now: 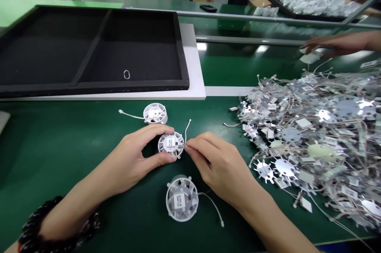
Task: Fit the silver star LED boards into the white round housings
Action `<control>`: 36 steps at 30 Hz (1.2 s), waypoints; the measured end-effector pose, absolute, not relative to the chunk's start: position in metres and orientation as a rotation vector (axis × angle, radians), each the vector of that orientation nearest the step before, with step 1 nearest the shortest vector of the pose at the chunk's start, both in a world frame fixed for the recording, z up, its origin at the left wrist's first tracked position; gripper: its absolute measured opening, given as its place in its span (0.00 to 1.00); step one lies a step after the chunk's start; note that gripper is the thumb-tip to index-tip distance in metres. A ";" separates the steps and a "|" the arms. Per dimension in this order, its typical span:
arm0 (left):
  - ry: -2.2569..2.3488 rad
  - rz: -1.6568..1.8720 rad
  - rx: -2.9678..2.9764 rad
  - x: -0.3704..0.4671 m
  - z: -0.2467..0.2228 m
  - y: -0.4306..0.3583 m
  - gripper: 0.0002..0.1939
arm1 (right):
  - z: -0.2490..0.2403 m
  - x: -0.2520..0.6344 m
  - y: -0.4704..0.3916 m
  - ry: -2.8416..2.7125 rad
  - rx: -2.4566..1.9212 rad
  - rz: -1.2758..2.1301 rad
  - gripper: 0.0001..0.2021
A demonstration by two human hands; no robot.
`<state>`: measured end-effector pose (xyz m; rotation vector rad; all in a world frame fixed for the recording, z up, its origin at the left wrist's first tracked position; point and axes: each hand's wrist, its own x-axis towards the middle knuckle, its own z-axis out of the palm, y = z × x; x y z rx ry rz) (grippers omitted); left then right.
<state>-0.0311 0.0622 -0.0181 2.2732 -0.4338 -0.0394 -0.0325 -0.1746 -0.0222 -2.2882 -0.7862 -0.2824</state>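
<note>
Between the thumb and fingers of my left hand (133, 157) is a round white spoked part (170, 144) with a square label at its centre. My right hand (218, 161) has its thumb and index finger pinched on the thin cable at that part's right edge; the cable's free end points up. Behind my left fingers lies a second round white part (155, 113), its cable stretched to the left. Nearer to me, a larger round housing (182, 198) rests on the green table (119, 221), its cable curving down to the right.
A large pile of silvery spoked discs with cables (309, 138) covers the right side. A black divided tray (133, 46) sits on a white board (200, 82) at the back left. Another person's hand (336, 45) reaches over the pile. Metal rails cross behind.
</note>
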 end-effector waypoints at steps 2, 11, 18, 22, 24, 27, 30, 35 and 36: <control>-0.428 -0.061 2.249 -0.031 -0.018 0.062 0.25 | -0.022 -0.032 -0.174 -0.792 -2.276 -0.278 0.12; -0.468 -0.079 2.250 -0.032 -0.017 0.062 0.24 | -0.024 -0.032 -0.176 -0.797 -2.278 -0.293 0.12; -0.657 0.146 2.251 -0.030 -0.018 0.063 0.10 | -0.023 -0.031 -0.178 -0.823 -2.270 -0.330 0.08; -0.673 0.170 2.253 -0.030 -0.018 0.063 0.09 | -0.024 -0.032 -0.178 -0.847 -2.289 -0.373 0.09; -0.660 0.160 2.257 -0.031 -0.017 0.062 0.09 | -0.023 -0.034 -0.179 -0.868 -2.301 -0.379 0.11; -0.635 0.141 2.254 -0.031 -0.016 0.062 0.10 | -0.022 -0.035 -0.179 -0.920 -2.320 -0.395 0.13; -0.603 0.108 2.253 -0.031 -0.015 0.061 0.10 | -0.022 -0.035 -0.180 -0.980 -2.316 -0.436 0.14; -0.566 0.056 2.226 -0.031 -0.015 0.061 0.09 | -0.026 -0.034 -0.180 -0.991 -2.284 -0.444 0.12; -0.560 0.051 2.226 -0.031 -0.015 0.062 0.09 | -0.027 -0.033 -0.180 -0.988 -2.279 -0.439 0.12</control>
